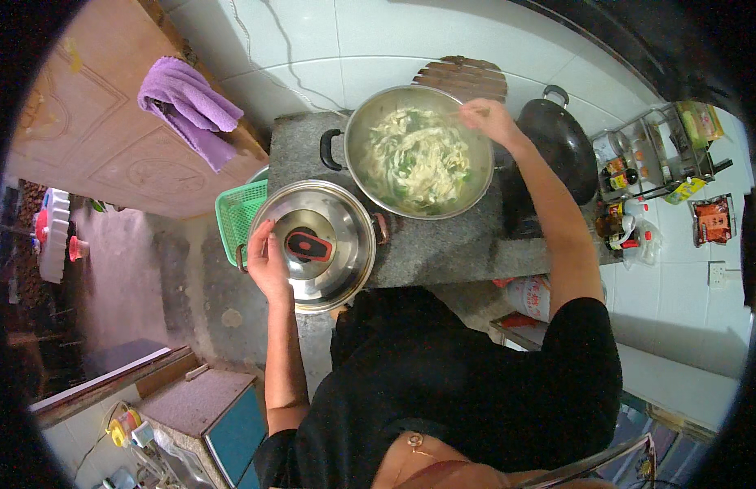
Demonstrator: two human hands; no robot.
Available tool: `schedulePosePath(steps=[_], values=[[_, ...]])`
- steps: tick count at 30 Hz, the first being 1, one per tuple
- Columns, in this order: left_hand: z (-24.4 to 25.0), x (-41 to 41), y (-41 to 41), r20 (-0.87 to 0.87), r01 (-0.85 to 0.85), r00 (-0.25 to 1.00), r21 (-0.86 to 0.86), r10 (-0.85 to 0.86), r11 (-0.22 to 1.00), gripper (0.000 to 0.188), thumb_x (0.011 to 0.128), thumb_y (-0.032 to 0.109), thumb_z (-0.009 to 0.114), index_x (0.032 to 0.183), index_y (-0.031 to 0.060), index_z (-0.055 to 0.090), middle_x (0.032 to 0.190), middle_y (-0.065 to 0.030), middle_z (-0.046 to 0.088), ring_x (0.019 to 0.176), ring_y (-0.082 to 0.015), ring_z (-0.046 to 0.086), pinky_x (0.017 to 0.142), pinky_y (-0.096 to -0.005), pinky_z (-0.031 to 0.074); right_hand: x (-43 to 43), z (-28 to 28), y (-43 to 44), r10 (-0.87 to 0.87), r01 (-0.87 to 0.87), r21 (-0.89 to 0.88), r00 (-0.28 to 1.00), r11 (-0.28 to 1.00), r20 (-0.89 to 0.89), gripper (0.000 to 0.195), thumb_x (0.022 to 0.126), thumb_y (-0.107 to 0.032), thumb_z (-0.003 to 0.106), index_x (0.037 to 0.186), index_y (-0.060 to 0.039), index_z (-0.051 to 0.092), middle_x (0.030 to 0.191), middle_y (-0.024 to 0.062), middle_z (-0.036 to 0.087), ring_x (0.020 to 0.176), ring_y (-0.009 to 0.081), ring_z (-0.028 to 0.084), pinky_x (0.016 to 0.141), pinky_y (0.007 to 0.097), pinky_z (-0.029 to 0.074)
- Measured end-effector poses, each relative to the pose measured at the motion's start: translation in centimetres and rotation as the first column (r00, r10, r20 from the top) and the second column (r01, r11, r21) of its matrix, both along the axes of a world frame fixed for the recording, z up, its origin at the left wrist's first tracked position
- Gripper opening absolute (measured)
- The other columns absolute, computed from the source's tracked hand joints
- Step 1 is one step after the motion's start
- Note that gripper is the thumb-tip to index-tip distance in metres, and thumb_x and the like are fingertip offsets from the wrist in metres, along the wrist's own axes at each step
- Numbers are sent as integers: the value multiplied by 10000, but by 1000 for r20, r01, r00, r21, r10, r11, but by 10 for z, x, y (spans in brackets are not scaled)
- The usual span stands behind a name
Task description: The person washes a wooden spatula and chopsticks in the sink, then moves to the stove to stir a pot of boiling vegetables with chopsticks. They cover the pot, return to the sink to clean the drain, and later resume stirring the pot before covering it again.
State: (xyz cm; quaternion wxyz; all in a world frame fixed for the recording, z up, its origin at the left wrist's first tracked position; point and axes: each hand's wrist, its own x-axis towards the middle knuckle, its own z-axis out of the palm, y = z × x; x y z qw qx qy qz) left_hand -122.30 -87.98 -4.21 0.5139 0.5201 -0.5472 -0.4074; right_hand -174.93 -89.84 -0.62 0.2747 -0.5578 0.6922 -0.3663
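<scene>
Before me on the stone counter stands a wide metal pot (356,187) with black handles. In it are pale strips, perhaps noodles or egg, with green leaves (427,160) in liquid. My right hand (489,124) is over the pot's right rim, its fingers closed on a thin utensil, blurred, perhaps chopsticks. A second pot, covered by a shiny metal lid (329,208) with a red and black knob (309,246), stands at the counter's left corner. My left hand (268,261) rests at the left edge of this lid, fingers together and slightly bent; nothing shows in it.
A black wok (558,150) sits right of the pot, near a wire rack (653,153) and several bottles. A green plastic basket (238,211) is behind the lidded pot. A purple towel (191,101) hangs on the door; a slatted wooden board (463,78) leans against the wall.
</scene>
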Motion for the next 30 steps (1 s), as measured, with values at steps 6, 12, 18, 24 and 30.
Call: schedulePosePath(steps=[6, 12, 18, 24, 30], values=[[-7, 11, -4, -40, -12, 999, 4, 12, 1000, 240, 952, -1, 520, 1158, -15, 642, 1234, -116, 625, 1162, -207, 582, 1024, -331, 436, -18, -19, 66, -150, 56, 305, 944, 951, 292, 372, 971, -306, 594, 1016, 55, 675, 898, 112, 704, 756, 162, 672, 717, 292, 573], [-15, 16, -10, -39, 0, 999, 5, 0, 1000, 229, 956, 11, 525, 1149, -13, 646, 1239, -113, 617, 1165, -208, 577, 1028, -333, 434, 54, -40, 83, -242, 16, 360, 768, 933, 593, 309, 966, -218, 583, 1048, 73, 645, 977, 186, 703, 843, 256, 714, 761, 338, 602], [-9, 8, -12, -11, 30, 999, 42, -30, 999, 217, 961, 23, 530, 1139, -8, 650, 1248, -109, 602, 1175, -216, 569, 1030, -335, 434, 123, -38, 36, -200, 98, 186, 701, 978, 684, 278, 1006, -165, 513, 1149, 58, 598, 1036, 205, 690, 931, 275, 699, 826, 357, 586], [-4, 8, -11, -34, 7, 999, 32, -6, 999, 228, 961, 7, 514, 1148, -36, 637, 1256, -134, 604, 1184, -224, 566, 1035, -343, 432, 60, 10, 18, -160, 183, -47, 937, 982, 309, 255, 987, -177, 551, 1123, 17, 646, 1015, 121, 713, 887, 202, 700, 805, 313, 560], [-7, 12, -9, 15, -5, 1000, 14, 4, 1000, 239, 961, 4, 512, 1165, -41, 629, 1260, -142, 605, 1195, -230, 561, 1045, -357, 426, 33, -4, -17, -189, 189, -106, 982, 976, 8, 254, 974, -188, 595, 1127, 3, 660, 1054, 100, 704, 865, 165, 700, 806, 299, 534]])
